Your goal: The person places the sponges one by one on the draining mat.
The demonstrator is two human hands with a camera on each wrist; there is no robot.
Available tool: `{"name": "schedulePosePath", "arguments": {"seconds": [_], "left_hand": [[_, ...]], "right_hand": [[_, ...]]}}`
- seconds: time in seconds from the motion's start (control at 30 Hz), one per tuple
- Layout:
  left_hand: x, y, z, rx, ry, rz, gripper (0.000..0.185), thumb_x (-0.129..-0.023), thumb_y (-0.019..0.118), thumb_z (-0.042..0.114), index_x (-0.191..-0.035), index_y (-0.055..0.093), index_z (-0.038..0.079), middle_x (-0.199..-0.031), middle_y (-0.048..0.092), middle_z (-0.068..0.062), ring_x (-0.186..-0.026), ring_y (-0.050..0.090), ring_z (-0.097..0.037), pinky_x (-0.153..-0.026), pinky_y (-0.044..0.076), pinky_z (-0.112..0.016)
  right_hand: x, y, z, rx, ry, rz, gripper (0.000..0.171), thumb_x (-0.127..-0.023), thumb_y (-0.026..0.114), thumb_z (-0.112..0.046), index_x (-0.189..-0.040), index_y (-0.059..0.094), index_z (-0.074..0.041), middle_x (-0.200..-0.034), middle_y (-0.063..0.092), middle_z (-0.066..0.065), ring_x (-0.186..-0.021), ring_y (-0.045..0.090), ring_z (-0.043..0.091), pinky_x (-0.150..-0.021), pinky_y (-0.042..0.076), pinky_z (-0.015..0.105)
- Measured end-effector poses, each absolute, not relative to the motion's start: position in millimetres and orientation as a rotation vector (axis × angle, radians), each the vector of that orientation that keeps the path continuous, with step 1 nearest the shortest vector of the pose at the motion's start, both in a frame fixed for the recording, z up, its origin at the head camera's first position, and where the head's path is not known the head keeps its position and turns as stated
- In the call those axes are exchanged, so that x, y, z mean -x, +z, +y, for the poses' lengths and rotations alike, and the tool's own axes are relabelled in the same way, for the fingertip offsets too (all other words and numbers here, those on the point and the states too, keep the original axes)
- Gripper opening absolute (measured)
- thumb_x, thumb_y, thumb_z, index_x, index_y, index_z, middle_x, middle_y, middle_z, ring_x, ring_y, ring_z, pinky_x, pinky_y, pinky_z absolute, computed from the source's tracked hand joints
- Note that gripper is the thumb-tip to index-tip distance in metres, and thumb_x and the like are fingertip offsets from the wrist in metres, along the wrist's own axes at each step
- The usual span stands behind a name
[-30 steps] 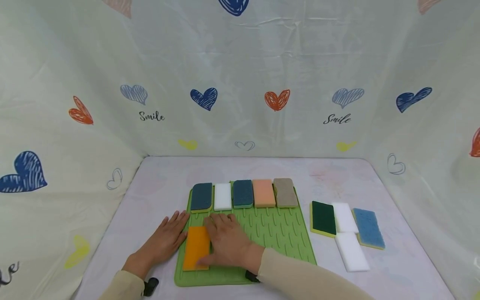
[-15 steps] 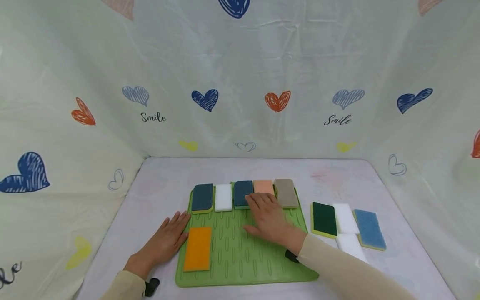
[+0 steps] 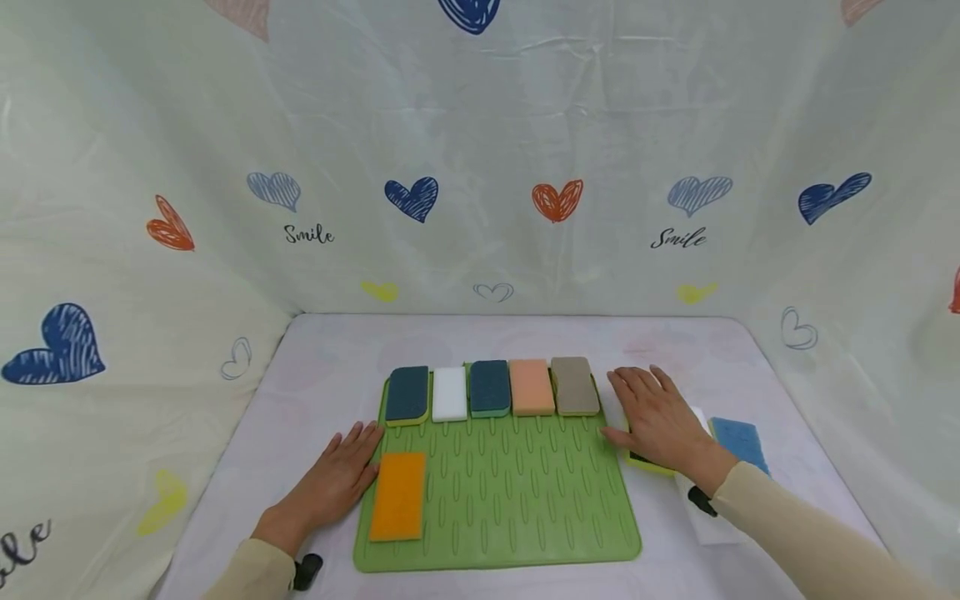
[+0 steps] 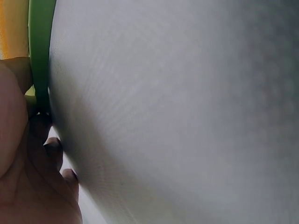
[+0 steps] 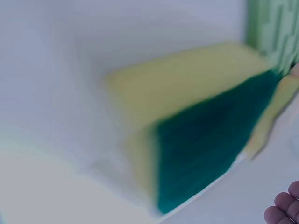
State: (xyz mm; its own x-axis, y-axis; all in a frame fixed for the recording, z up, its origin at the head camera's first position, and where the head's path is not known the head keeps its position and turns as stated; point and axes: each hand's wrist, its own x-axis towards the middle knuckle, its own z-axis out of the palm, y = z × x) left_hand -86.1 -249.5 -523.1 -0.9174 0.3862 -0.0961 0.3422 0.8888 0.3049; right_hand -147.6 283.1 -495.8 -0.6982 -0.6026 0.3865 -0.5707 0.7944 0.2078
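Note:
My left hand (image 3: pixel 337 475) rests on the table with fingers straight, touching the left edge of the ribbed green mat (image 3: pixel 517 492). Just right of it, an orange cloth or flat sponge (image 3: pixel 397 497) lies on the mat. My right hand (image 3: pixel 660 421) hovers over a dark green and yellow sponge (image 5: pixel 210 135), fingers extended, holding nothing. In the head view that hand covers most of this sponge. The right wrist view shows the sponge blurred, with fingertips (image 5: pixel 282 207) at lower right, apart from it.
Along the mat's back edge sit a blue sponge (image 3: pixel 407 393), a white sponge (image 3: pixel 449 394), another blue sponge (image 3: pixel 491 387), a peach sponge (image 3: pixel 532 387) and a grey-brown sponge (image 3: pixel 575 386). Right of the mat, a light blue sponge (image 3: pixel 741 442) and a white sponge (image 3: pixel 705 521) are partly hidden.
My right hand has left the orange piece, crossed the mat to the right and now stands over the dark green sponge. The left hand stays in place.

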Motion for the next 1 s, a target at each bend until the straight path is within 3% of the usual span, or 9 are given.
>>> {"name": "schedulePosePath", "arguments": {"seconds": [0.43, 0.77, 1.0], "left_hand": [[87.1, -524.2, -251.7, -0.57, 0.434, 2.916, 0.062, -0.111, 0.054, 0.027, -0.164, 0.035, 0.001, -0.168, 0.039, -0.02, -0.157, 0.032, -0.044, -0.125, 0.025, -0.068], [87.4, -525.8, -251.9, -0.56, 0.432, 2.912, 0.062, -0.111, 0.054, 0.028, -0.164, 0.035, 0.001, -0.168, 0.038, -0.019, -0.157, 0.031, -0.044, -0.125, 0.024, -0.068], [87.0, -525.1, -250.9, -0.555, 0.429, 2.902, 0.062, -0.111, 0.054, 0.028, -0.164, 0.035, 0.001, -0.168, 0.038, -0.019, -0.157, 0.031, -0.044, -0.126, 0.024, -0.068]], "right_hand": [[123.8, -493.1, 341.7, -0.815, -0.118, -2.849, 0.098, -0.086, 0.076, -0.067, -0.149, 0.051, 0.004, -0.147, 0.058, 0.023, -0.137, 0.052, 0.043, -0.119, 0.031, 0.065], [118.3, -502.9, 352.8, -0.798, -0.107, -2.945, 0.103, -0.085, 0.071, -0.075, -0.149, 0.051, 0.004, -0.144, 0.059, 0.021, -0.135, 0.054, 0.041, -0.119, 0.031, 0.066], [120.8, -506.9, 353.9, -0.796, -0.006, -2.934, 0.101, -0.085, 0.075, -0.071, -0.149, 0.047, 0.003, -0.143, 0.058, 0.023, -0.134, 0.052, 0.042, -0.117, 0.033, 0.063]]}}
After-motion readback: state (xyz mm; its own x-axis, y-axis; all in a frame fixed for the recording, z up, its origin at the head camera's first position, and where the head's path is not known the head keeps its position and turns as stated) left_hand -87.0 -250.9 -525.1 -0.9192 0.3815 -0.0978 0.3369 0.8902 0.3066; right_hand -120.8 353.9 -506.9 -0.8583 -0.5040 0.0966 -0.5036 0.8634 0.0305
